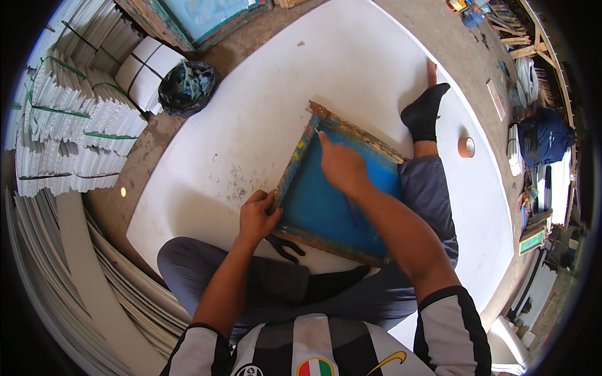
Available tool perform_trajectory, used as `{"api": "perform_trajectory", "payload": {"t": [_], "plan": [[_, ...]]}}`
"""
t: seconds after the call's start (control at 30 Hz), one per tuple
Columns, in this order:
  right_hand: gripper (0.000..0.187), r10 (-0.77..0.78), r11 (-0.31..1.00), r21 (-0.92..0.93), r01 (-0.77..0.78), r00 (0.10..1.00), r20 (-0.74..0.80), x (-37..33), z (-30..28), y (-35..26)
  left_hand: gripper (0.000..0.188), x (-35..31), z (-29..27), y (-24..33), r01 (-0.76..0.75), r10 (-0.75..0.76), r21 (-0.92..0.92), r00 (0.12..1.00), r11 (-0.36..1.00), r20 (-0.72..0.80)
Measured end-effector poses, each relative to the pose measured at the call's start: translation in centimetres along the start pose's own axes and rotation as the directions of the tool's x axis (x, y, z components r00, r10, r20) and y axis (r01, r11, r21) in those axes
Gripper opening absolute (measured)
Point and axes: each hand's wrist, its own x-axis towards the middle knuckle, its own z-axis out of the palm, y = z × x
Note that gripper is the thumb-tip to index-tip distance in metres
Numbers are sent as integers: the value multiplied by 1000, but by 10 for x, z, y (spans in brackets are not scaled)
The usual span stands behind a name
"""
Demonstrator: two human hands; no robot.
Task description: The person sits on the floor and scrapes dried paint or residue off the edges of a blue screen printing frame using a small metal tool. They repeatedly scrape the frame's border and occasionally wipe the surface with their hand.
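Observation:
A worn wooden frame [290, 164] with a blue mesh sheet [338, 200] stretched across it lies tilted in front of me, its right side by my leg. My left hand [256, 216] grips the frame's left rail, with the thumb on the near side. Over the mesh, my right hand [343, 168] stretches its index finger to the far left corner, the other fingers curled with nothing visible in them. Whether the fingertip presses the mesh or hovers, I cannot tell. Black pliers-like handles [287, 248] stick out from under the near left corner.
Small staple-like bits [241, 182] lie scattered on the white sheet [351, 56]. A brown tape roll [466, 147] sits to the right. At far left are a black bag of scraps [188, 89] and bundled white strips [75, 135]. Another blue-meshed frame [210, 22] lies beyond.

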Motion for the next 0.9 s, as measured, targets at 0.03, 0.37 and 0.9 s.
{"api": "perform_trajectory", "payload": {"t": [0.03, 0.37, 0.9], "plan": [[53, -21, 998, 62, 28, 994, -109, 5, 14, 13, 50, -1, 0, 0, 17, -17, -9, 1000, 1000, 19], [49, -91, 984, 162, 77, 993, 75, 4, -20, 14, 52, 2, -3, -1, 68, -68, 7, 996, 998, 50], [48, -7, 760, 640, -115, 982, 186, 5, -3, 30, 50, 0, -3, 0, 26, -26, 0, 999, 1000, 19]]}}
